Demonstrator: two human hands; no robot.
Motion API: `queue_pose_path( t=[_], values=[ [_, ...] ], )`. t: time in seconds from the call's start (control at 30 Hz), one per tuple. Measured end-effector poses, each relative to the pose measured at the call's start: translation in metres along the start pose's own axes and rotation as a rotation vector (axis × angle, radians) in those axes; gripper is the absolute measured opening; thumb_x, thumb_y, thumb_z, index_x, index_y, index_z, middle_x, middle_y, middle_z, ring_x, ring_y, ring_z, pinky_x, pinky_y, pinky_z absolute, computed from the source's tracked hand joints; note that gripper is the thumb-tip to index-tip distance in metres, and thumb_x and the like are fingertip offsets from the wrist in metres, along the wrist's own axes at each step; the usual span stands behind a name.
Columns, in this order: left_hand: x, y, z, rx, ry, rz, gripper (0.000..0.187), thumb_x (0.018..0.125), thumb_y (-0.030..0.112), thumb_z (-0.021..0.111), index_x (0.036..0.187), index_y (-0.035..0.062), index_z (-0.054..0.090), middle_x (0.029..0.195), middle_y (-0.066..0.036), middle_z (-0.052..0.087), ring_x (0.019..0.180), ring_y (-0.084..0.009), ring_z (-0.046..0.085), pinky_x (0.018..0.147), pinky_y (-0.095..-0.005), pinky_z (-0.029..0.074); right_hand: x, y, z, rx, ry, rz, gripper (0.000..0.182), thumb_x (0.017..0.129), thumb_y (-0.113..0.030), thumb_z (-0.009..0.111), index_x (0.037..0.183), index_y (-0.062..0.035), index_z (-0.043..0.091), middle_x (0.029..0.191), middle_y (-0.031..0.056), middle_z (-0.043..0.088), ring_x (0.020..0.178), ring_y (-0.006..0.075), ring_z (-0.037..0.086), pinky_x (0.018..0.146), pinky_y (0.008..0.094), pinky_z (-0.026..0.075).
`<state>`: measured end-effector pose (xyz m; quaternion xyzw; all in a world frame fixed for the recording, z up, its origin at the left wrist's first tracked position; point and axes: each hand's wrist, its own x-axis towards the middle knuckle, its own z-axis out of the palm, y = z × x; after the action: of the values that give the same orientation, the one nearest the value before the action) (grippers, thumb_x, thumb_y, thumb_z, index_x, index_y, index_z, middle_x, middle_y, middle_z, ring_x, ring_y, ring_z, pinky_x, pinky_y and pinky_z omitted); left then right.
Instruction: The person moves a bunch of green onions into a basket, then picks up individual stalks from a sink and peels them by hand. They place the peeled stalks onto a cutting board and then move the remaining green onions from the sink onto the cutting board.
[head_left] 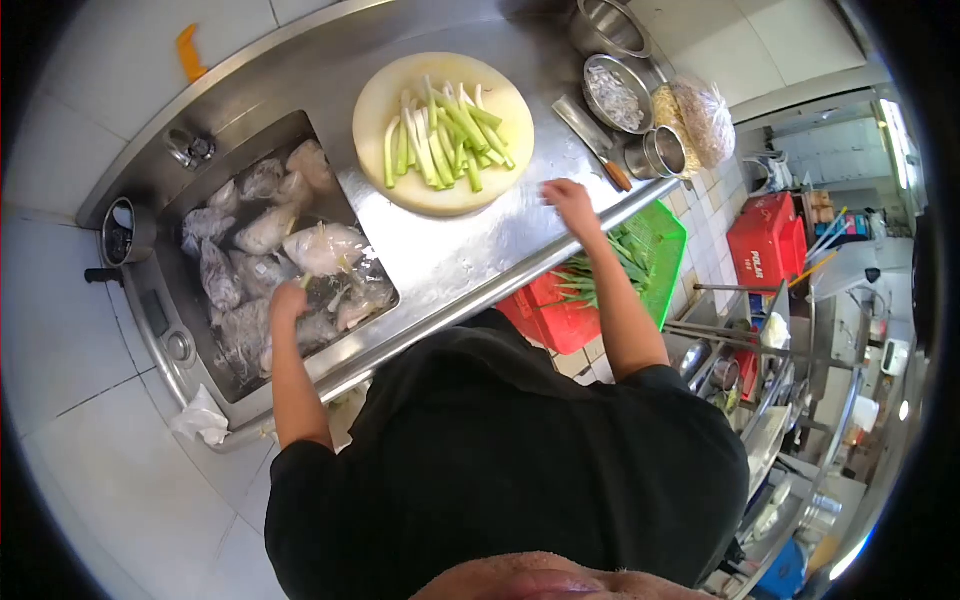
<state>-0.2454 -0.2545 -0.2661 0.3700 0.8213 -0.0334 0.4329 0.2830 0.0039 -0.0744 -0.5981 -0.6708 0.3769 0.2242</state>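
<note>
My left hand (289,299) is over the sink (240,400), closed, with a small pale green bit at its fingertips that is too small to name. Below and around it in the sink lie plastic-wrapped pieces of pale meat (325,248), several of them. Over the steel counter my right hand (570,203) is loosely curled and holds nothing, just right of the round cutting board (375,150). Cut green and white stalks (440,140) lie on that board. A cleaver (585,130) with a wooden handle rests on the counter beyond my right hand.
Metal bowls (617,95) and a steel pot (656,154) stand at the counter's right end beside filled plastic bags (702,120). Below the counter edge are a green basket (672,250) with leafy greens and a red basket (555,325). A small pot (128,232) sits left of the sink.
</note>
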Motion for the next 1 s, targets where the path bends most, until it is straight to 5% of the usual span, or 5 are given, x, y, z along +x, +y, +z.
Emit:
queue_pose_path(
  t=[0.2, 0.4, 0.73, 0.87, 1.0],
  values=[
    [-0.114, 0.159, -0.041, -1.025, 0.561, 0.307, 0.019, 0.088, 0.009, 0.057, 0.105, 0.0039, 0.066, 0.077, -0.004, 0.065, 0.064, -0.0114, 0.056, 0.059, -0.0277, 0.046, 0.050, 0.019, -0.045, 0.048, 0.226, -0.086, 0.025, 0.086, -0.020, 0.066, 0.098, 0.0021, 0.068, 0.082, 0.0146, 0.070, 0.073, 0.0202, 0.064, 0.070, 0.0321, 0.050],
    [-0.095, 0.334, -0.035, -0.234, 1.147, 0.528, 0.026, 0.082, 0.019, 0.062, 0.099, 0.0015, 0.069, 0.088, -0.018, 0.067, 0.087, -0.0385, 0.062, 0.079, -0.0467, 0.050, 0.119, -0.012, 0.028, -0.026, 0.264, -0.494, 0.030, 0.082, -0.020, 0.069, 0.104, -0.0007, 0.065, 0.112, 0.0210, 0.062, 0.106, 0.0371, 0.057, 0.095, 0.0431, 0.042],
    [-0.227, 0.361, -0.187, -0.267, 0.836, 0.708, 0.042, 0.082, 0.027, 0.071, 0.116, 0.0040, 0.064, 0.108, -0.016, 0.060, 0.101, -0.0318, 0.059, 0.090, -0.0404, 0.048, 0.115, -0.006, 0.051, -0.093, 0.148, -0.474, 0.056, 0.081, -0.033, 0.070, 0.123, 0.0024, 0.058, 0.138, 0.0224, 0.045, 0.132, 0.0395, 0.035, 0.111, 0.0465, 0.029],
    [-0.405, 0.375, -0.352, 0.186, 1.775, 1.114, 0.035, 0.086, 0.021, 0.067, 0.118, 0.0063, 0.063, 0.117, -0.010, 0.065, 0.116, -0.0273, 0.055, 0.101, -0.0413, 0.040, 0.126, -0.003, 0.067, -0.077, 0.181, -0.478, 0.065, 0.081, -0.041, 0.069, 0.126, 0.0041, 0.055, 0.142, 0.0224, 0.042, 0.137, 0.0391, 0.029, 0.113, 0.0461, 0.027],
    [-0.480, 0.390, -0.479, 0.680, 1.993, 0.598, 0.052, 0.095, 0.044, 0.052, 0.124, 0.0007, 0.059, 0.126, -0.022, 0.058, 0.119, -0.0337, 0.052, 0.100, -0.0380, 0.039, 0.121, 0.006, 0.076, -0.075, 0.183, -0.450, 0.079, 0.078, -0.050, 0.070, 0.131, 0.0051, 0.050, 0.146, 0.0230, 0.038, 0.140, 0.0386, 0.026, 0.114, 0.0455, 0.024]
  ],
)
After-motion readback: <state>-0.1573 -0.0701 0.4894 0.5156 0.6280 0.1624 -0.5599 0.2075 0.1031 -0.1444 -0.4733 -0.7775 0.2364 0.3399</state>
